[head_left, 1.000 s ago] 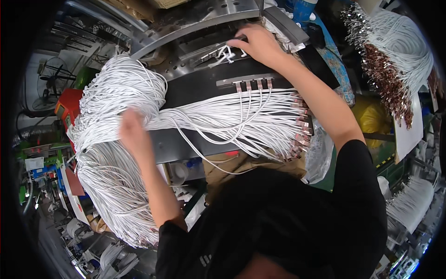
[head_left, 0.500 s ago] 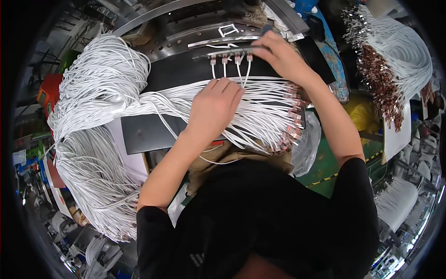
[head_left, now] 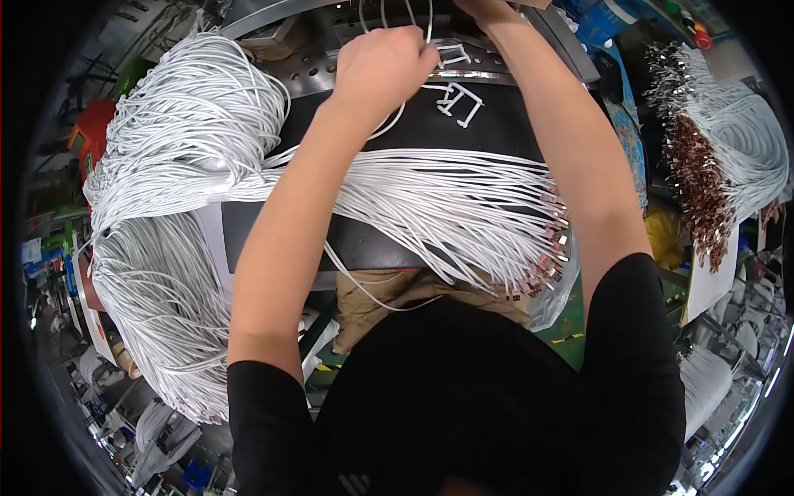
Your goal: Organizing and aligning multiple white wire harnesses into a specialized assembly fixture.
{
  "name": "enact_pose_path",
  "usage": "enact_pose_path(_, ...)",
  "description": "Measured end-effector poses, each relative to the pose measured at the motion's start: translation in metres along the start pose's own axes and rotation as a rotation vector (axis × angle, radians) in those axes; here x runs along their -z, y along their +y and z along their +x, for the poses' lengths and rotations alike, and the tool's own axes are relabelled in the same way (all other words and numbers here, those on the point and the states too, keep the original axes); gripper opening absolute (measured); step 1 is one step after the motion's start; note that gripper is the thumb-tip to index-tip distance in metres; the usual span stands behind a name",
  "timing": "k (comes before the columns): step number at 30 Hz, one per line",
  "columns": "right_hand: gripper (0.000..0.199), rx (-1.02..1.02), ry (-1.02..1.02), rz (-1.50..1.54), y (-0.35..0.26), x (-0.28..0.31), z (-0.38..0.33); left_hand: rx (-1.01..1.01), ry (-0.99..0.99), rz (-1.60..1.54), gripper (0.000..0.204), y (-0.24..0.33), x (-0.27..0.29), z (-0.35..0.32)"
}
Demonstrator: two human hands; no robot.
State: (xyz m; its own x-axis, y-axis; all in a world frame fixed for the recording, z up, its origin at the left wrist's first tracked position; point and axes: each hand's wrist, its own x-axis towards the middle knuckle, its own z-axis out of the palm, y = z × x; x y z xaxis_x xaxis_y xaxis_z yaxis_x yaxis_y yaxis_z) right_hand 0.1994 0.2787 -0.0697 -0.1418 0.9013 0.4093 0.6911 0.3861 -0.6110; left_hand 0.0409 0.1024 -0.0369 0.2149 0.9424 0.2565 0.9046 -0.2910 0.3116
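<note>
My left hand [head_left: 385, 66] is closed round several white cables at the machine's edge. Their free ends run up past the fist and leave the picture at the top. Higher and to the right, my right hand [head_left: 481, 8] is cut off by the upper edge, so its fingers and anything in them are hidden. Below my hands, a spread bundle of white cables [head_left: 438, 186] lies across the black work surface [head_left: 504, 124]. Small metallic-and-clear connectors [head_left: 552, 248] tip its right end. White plastic frame-like scraps [head_left: 460, 106] lie between my forearms.
Large coils of white cable [head_left: 194, 107] pile up at the left, with more cable [head_left: 165, 306] hanging below. A perforated metal machine bed [head_left: 318, 78] borders the far side. Another cable bundle with coppery ends [head_left: 699, 182] lies at the far right, near a yellow bag [head_left: 664, 236].
Both hands have moved up and away over the machine, carrying the few cables off the black surface. The metal strip holding their connectors has gone out of sight. More white scraps now show.
</note>
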Motion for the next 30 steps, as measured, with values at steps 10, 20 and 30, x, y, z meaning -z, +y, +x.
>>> enact_pose_path(10,0.041,0.553,-0.052,-0.108,-0.035,0.031,-0.075,0.032,0.220,-0.025,0.032,-0.043,-0.005,0.011)
enact_pose_path(20,0.055,0.480,-0.167,-0.304,-0.061,0.031,-0.095,-0.068,0.457,0.281,0.038,-0.050,-0.043,0.032)
enact_pose_path(30,0.030,0.344,0.111,-0.501,-0.048,-0.002,-0.103,0.025,0.492,0.313,0.045,-0.051,-0.051,0.037)
